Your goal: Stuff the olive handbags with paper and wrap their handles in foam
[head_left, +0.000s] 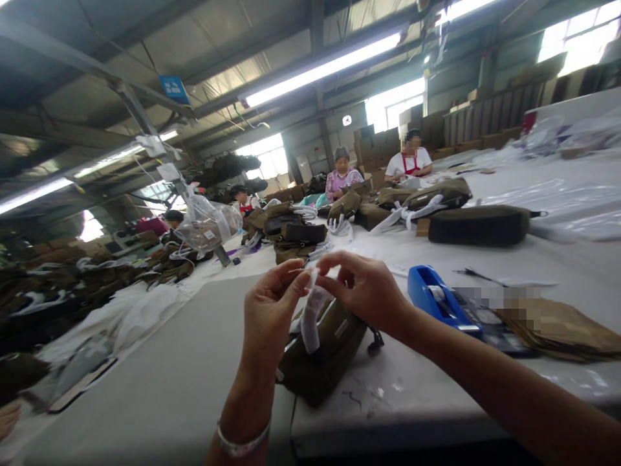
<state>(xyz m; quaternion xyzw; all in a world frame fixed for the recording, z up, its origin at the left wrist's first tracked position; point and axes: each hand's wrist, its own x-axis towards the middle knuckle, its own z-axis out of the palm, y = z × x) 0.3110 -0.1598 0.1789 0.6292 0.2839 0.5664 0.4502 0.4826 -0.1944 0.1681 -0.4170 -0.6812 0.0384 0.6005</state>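
Observation:
An olive-green bag [323, 362] lies on the table in front of me, with a small light label on its side. Thin white wrapping [310, 323] covers its curved handle. Just above the bag, my left hand [272, 301] pinches the top of this wrapping between thumb and fingers. From the other side my right hand [363, 285] is closed in a pinch on the same white material, its fingertips almost meeting the left ones. A dark buckle [374, 341] sticks out at the bag's right side.
To the right are a blue tape dispenser [436, 301] and a stack of brown paper pieces [563, 327]. More olive bags [480, 224] with white-wrapped straps cover the table's far part. A plastic-wrapped bundle [206, 226] hangs at left. Several people sit beyond.

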